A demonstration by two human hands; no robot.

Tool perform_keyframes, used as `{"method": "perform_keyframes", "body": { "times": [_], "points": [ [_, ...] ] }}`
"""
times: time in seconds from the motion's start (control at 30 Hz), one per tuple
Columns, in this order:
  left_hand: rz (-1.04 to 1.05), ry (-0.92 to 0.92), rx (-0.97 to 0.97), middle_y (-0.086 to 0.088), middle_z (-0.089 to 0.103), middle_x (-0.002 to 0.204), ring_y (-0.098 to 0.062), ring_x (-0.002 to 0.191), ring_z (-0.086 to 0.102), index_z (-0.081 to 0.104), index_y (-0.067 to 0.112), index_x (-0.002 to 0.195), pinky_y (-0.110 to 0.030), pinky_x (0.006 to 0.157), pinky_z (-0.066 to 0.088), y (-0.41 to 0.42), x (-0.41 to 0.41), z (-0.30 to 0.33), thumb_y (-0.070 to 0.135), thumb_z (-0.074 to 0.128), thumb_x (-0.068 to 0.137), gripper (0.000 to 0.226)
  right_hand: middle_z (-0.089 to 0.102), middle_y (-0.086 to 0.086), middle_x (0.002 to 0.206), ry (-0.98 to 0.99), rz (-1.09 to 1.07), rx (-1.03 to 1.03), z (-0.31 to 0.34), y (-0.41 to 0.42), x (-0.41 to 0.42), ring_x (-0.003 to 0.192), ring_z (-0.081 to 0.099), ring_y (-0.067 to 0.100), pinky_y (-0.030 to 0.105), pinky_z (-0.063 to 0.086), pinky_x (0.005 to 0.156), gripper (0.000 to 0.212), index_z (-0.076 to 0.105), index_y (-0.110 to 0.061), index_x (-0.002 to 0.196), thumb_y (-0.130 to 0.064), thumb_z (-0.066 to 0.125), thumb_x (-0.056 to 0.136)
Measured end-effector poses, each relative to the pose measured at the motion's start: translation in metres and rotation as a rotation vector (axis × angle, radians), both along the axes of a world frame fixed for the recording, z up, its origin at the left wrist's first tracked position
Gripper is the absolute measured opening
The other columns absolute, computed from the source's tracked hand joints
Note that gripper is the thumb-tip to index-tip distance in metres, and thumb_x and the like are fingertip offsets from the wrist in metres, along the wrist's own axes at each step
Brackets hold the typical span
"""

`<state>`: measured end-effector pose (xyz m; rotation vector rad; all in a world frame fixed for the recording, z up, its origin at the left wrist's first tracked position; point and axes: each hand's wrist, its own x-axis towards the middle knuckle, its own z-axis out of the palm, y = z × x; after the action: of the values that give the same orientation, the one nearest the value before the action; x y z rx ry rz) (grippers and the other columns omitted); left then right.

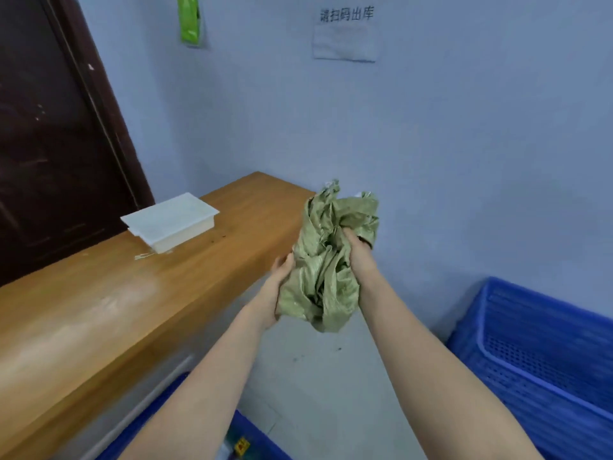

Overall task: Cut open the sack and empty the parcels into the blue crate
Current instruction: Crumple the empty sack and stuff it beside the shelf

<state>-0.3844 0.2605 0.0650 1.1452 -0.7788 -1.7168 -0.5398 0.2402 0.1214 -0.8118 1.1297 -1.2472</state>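
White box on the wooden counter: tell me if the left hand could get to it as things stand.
Probably yes, but not freely. The white box sits in the open on the counter with nothing in front of it, on the left hand's side. That hand is busy holding the crumpled sack, so it would have to let go first.

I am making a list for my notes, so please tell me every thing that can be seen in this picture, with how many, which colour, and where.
sack: one, pale green, crumpled, held up between both hands
blue crate: one, blue, right, on the floor
second crate: one, blue, bottom edge, partly hidden by the arms
counter: one, brown wood, left
plastic box: one, white, on the counter
door: one, dark brown, far left
paper notice: one, white, on the wall
green sheet: one, on the wall, top
left hand: one, against the sack's left side
right hand: one, gripping the sack's right side
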Motion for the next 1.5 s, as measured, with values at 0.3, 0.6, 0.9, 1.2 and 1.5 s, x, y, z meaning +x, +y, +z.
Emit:
{"method": "perform_keyframes", "body": {
  "times": [0.3,0.6,0.9,1.2,1.5],
  "points": [
    [-0.378,0.365,0.011,-0.016,0.07,0.111,-0.034,0.097,0.07,0.073,0.012,0.108,-0.051,0.079,0.058,0.027,-0.211,0.027,0.068,0.069,0.048,0.082,0.068,0.003,0.085,-0.073,-0.188,-0.112,0.008,0.065,-0.206,0.076,0.066,0.015,0.027,0.056,0.062,0.009,0.063,-0.014,0.09,-0.022,0.058,0.089],
    [-0.63,0.211,-0.094,-0.015,0.076,0.092,-0.028,0.082,0.073,0.078,0.007,0.085,-0.041,0.071,0.061,0.054,-0.443,0.057,0.048,0.093,0.027,0.073,0.065,-0.013,0.099,0.199,-0.285,-0.28,0.004,0.151,-0.422,0.093,0.062,0.003,0.021,0.051,0.085,0.021,0.06,-0.032,0.097,-0.016,0.064,0.085],
    [-0.575,0.035,0.054,-0.017,0.072,0.09,-0.027,0.076,0.072,0.065,0.002,0.109,-0.035,0.065,0.061,0.086,-0.63,0.023,0.027,0.062,0.085,0.035,0.067,-0.004,0.105,0.274,-0.466,-0.178,-0.038,0.201,-0.561,0.102,0.063,0.015,0.028,0.051,0.091,0.025,0.062,-0.025,0.103,-0.019,0.071,0.08],
    [-0.481,0.034,-0.152,-0.012,0.07,0.094,-0.025,0.08,0.069,0.062,0.01,0.117,-0.032,0.065,0.058,0.027,-0.778,0.021,0.012,0.07,0.077,0.041,0.065,0.003,0.107,0.307,-0.636,0.15,-0.077,0.225,-0.713,0.089,0.061,0.01,0.03,0.047,0.077,0.061,0.059,-0.017,0.113,-0.057,0.07,0.069],
    [-0.899,-0.299,-0.368,-0.01,0.07,0.105,-0.023,0.093,0.068,0.059,0.013,0.115,-0.034,0.078,0.056,-0.01,-0.941,-0.012,0.005,0.072,0.072,0.045,0.066,0.008,0.113,0.083,-0.867,0.23,-0.092,0.191,-0.889,0.048,0.058,-0.005,0.029,0.054,0.072,0.051,0.053,-0.015,0.126,-0.047,0.057,0.086]
  ]
}}
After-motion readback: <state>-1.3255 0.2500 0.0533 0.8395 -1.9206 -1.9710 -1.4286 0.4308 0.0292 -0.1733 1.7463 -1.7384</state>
